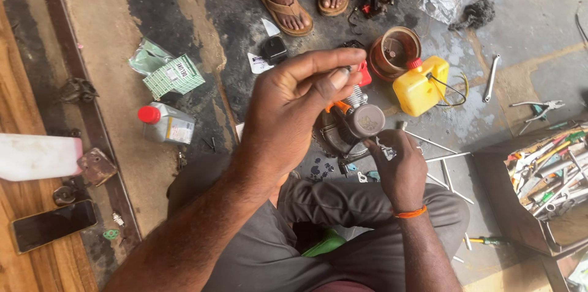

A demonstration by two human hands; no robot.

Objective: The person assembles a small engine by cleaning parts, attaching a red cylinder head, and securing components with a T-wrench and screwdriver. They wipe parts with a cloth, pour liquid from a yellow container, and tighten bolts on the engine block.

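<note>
Here, I work a small engine [358, 121] on the oil-stained concrete floor [508, 16].
My left hand [294, 105] pinches a small dark part above it; my right hand [398, 169] grips its metal edge beside a yellow plastic can [416, 90].

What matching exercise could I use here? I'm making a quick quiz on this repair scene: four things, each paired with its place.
Things:
1 yellow jug
2 phone
3 toolbox
4 red-capped bottle

Places:
A far right, full of tools
B wooden boards, lower left
C beside the brown round housing
D on the floor left of the left hand

Pairs: 1-C, 2-B, 3-A, 4-D
</note>
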